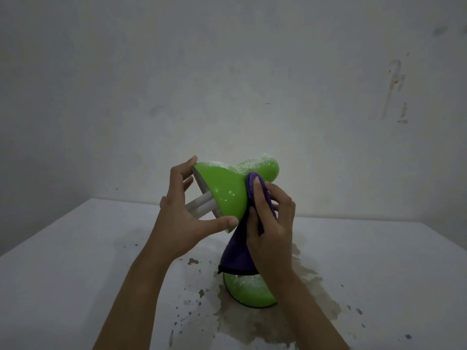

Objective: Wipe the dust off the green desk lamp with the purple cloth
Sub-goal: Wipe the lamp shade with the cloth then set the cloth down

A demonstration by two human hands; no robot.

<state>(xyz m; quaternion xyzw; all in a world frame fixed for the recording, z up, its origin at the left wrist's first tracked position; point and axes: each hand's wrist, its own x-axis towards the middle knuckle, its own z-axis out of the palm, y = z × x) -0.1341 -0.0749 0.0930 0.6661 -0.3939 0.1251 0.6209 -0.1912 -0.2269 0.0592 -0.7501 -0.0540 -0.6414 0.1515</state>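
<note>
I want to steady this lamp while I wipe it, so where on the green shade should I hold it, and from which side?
Hold the green shade at its wide open rim, coming from the left, as the left hand does: fingers on the top edge, thumb under the bottom edge. The rim gives two opposite edges to brace, and it leaves the dusty neck free for the purple cloth in the right hand.

A white table (75, 274) runs to a pale wall, its far edge and both side edges in view. The round green base of the desk lamp (249, 290) stands on it near the front centre, dusted with white specks on top. Around the base spreads a brownish stain (255, 324), with dark flecks and chips (193, 261) scattered over the table top to its left and right.
</note>
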